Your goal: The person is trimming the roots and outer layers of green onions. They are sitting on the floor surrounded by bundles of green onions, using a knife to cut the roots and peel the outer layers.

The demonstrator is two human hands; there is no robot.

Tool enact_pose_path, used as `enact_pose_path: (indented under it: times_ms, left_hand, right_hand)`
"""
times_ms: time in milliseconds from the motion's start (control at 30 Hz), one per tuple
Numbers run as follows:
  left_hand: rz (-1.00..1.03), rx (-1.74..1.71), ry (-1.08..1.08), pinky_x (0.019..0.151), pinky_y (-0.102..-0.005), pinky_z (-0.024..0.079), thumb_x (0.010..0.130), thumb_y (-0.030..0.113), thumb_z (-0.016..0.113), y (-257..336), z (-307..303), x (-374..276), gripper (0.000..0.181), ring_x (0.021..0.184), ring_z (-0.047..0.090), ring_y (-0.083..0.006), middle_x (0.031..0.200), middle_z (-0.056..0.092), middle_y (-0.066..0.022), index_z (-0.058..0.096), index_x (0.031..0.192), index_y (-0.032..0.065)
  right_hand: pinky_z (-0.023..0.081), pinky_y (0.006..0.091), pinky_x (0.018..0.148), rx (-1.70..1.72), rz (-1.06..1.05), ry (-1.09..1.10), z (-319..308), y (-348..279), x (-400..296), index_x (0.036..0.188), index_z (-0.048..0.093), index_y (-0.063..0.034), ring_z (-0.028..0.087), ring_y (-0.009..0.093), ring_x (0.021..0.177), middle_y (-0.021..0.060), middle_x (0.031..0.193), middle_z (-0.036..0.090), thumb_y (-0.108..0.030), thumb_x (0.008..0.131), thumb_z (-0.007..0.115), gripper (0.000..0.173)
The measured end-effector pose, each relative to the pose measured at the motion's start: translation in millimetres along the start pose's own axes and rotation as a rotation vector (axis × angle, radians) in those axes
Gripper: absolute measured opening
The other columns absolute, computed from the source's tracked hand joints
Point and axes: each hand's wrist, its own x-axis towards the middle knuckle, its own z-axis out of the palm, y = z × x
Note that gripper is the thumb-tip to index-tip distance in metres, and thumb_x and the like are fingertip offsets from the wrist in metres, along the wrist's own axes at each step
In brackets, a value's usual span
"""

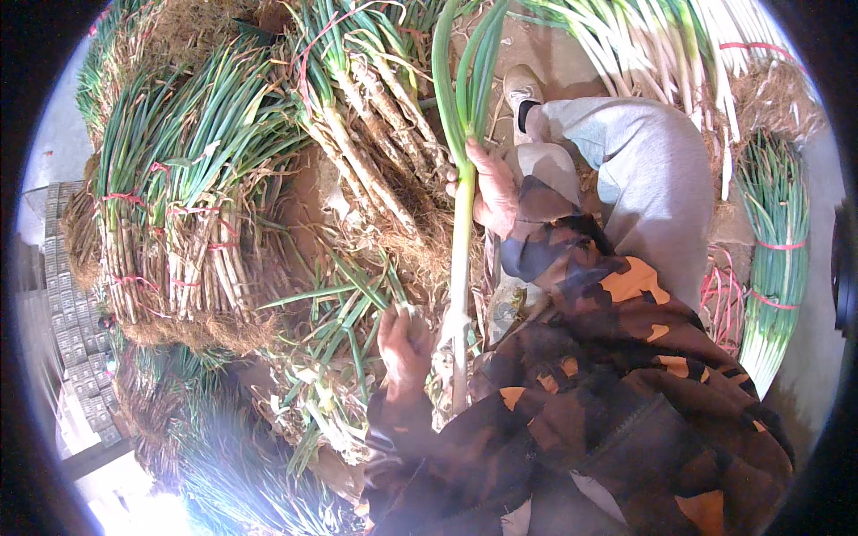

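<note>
My right hand is closed around the upper stem of a long green onion, thumb in front. The onion's green leaves point to the top of the view, and its pale stem runs down past my left hand. Loose whitish skin hangs on its lower stem. My left hand is left of the stem, its fingers curled by a whitish scrap and green leaf pieces; whether it grips them cannot be seen. Peeled leaves and dry skins lie below and left. Unpeeled green onions with dirty stems lie up and left.
Tied bundles of green onions stand at left, with more at lower left. Cleaned white-stemmed onions lie at upper right. A tied green bundle and pink ties are at right. My bent leg is beside the onions.
</note>
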Motion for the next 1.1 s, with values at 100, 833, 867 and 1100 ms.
enact_pose_path:
  times_ms: [100,833,867,1100]
  left_hand:
    - [0.193,0.601,0.052,0.04,-0.0229,0.025,0.089,0.022,0.053,-20,-50,-27,0.023,0.043,0.031,-0.0079,0.057,0.042,0.0039,0.051,0.105,0.0055]
    - [0.04,2.135,-0.508,0.072,-0.0418,0.046,0.089,0.025,0.05,-94,-235,-163,0.028,0.086,0.057,-0.0359,0.093,0.056,-0.0221,0.054,0.099,-0.0012]
    - [-0.01,2.127,-0.468,0.073,-0.0417,0.046,0.089,0.025,0.05,-91,-243,-165,0.029,0.087,0.056,-0.0361,0.095,0.056,-0.0224,0.054,0.099,-0.0013]
    - [-0.096,1.635,-0.039,0.081,-0.0411,0.045,0.088,0.024,0.052,-23,-180,-115,0.032,0.097,0.055,-0.0377,0.107,0.055,-0.0241,0.054,0.106,-0.0022]
  right_hand:
    - [0.047,0.0299,0.05,-0.04,-0.016,-0.027,4,8,8,0.099,0.049,-0.0096,0.053,0.016,0.059,0.0024,0.078,0.051,-0.038,0.083,0.064,0.036]
    - [0.043,0.03,0.049,-0.13,-0.164,0.075,4,-61,93,0.099,0.049,-0.0055,0.05,0.019,0.062,0.0069,0.082,0.05,-0.026,0.087,0.061,0.027]
    - [0.042,0.0301,0.049,-0.113,-0.174,0.078,3,-65,99,0.099,0.049,-0.0054,0.05,0.019,0.062,0.0071,0.081,0.05,-0.026,0.087,0.061,0.027]
    - [0.049,0.0338,0.055,-0.208,-0.144,0.011,9,-64,90,0.105,0.048,-0.0069,0.055,0.021,0.068,0.0092,0.087,0.055,-0.02,0.087,0.06,0.026]
